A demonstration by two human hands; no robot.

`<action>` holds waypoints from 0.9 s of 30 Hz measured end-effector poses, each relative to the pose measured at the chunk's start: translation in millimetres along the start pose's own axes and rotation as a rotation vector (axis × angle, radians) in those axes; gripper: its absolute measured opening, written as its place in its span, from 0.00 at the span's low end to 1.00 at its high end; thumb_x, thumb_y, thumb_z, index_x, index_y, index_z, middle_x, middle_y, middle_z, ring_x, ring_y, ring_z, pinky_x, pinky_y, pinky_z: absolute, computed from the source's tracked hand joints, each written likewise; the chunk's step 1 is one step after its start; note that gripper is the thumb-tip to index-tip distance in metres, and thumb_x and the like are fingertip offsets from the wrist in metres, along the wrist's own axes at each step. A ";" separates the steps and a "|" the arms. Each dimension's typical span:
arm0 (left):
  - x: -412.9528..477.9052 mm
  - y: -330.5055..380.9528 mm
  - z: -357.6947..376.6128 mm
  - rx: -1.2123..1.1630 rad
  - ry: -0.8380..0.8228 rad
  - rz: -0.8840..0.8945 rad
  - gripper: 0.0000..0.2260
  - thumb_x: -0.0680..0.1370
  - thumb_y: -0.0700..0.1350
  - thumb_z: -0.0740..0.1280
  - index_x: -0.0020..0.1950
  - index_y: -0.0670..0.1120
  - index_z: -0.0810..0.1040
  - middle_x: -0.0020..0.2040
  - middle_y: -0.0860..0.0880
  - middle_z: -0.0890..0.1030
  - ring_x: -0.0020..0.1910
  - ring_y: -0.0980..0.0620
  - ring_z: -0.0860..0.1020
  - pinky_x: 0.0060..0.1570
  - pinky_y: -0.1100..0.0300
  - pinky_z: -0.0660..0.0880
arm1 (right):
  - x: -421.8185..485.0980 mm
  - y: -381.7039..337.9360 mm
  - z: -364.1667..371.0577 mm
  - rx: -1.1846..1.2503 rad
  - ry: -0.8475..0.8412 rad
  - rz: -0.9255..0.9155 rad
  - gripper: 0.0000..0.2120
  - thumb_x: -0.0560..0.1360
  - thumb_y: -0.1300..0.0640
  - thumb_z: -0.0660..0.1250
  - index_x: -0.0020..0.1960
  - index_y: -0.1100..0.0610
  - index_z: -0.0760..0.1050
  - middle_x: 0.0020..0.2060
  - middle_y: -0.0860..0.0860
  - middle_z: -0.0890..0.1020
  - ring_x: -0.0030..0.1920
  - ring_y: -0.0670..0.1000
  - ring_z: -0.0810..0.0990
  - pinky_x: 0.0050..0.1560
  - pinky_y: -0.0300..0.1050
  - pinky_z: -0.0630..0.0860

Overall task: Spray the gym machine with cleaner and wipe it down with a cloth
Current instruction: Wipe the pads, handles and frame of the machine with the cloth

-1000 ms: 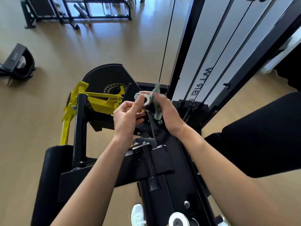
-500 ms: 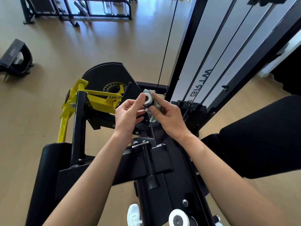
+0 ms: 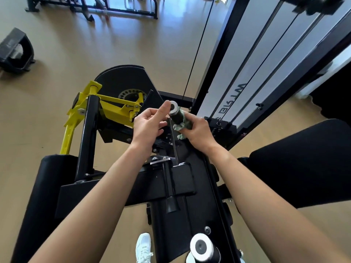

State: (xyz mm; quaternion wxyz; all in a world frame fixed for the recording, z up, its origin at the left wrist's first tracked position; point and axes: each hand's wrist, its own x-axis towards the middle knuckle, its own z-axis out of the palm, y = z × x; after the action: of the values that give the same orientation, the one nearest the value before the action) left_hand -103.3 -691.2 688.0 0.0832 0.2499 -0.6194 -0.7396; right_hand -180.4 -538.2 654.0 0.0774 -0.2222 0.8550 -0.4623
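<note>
The black gym machine with a yellow lever arm fills the middle of the view. A black handle grip with a silver end cap sticks up toward me. My right hand holds a crumpled green cloth wrapped around the lower part of that grip. My left hand sits just left of the grip, fingers loosely curled and the thumb touching the silver cap. No spray bottle is in view.
A black seat pad lies at the right, another black pad at the lower left. The weight-stack frame and cables rise behind. A second silver-capped handle is at the bottom. A white shoe stands on the wooden floor.
My right hand has slid the cloth down from the end cap along the grip, baring the cap and the upper grip. My left thumb now rests on the cap.
</note>
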 end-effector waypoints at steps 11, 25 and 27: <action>-0.2 -1.3 -1.4 -0.023 -0.021 -0.042 0.33 0.65 0.71 0.71 0.58 0.47 0.82 0.53 0.51 0.87 0.52 0.52 0.85 0.59 0.48 0.80 | -6.2 -34.2 10.3 -0.006 0.221 -0.147 0.22 0.74 0.56 0.78 0.67 0.50 0.80 0.50 0.44 0.87 0.52 0.43 0.84 0.56 0.42 0.81; -17.9 -16.0 -6.1 -0.034 -0.058 -0.221 0.21 0.82 0.60 0.63 0.55 0.43 0.83 0.52 0.44 0.86 0.47 0.45 0.85 0.48 0.51 0.84 | -34.0 -30.5 20.3 0.158 0.437 0.059 0.11 0.73 0.55 0.79 0.54 0.52 0.82 0.44 0.45 0.85 0.44 0.43 0.84 0.49 0.40 0.81; -21.1 -26.3 -5.3 -0.002 -0.123 -0.266 0.15 0.83 0.53 0.65 0.55 0.42 0.82 0.51 0.41 0.86 0.42 0.44 0.84 0.42 0.53 0.82 | -38.3 -32.0 24.5 0.317 0.420 0.107 0.14 0.73 0.54 0.80 0.53 0.49 0.77 0.49 0.48 0.83 0.49 0.48 0.84 0.52 0.46 0.83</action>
State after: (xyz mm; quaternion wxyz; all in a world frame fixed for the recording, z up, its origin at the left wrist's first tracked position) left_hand -77.7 -680.9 667.9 -0.0535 0.2840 -0.5840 -0.7585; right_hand -128.2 -554.6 663.8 -0.0434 -0.0610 0.7796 -0.6217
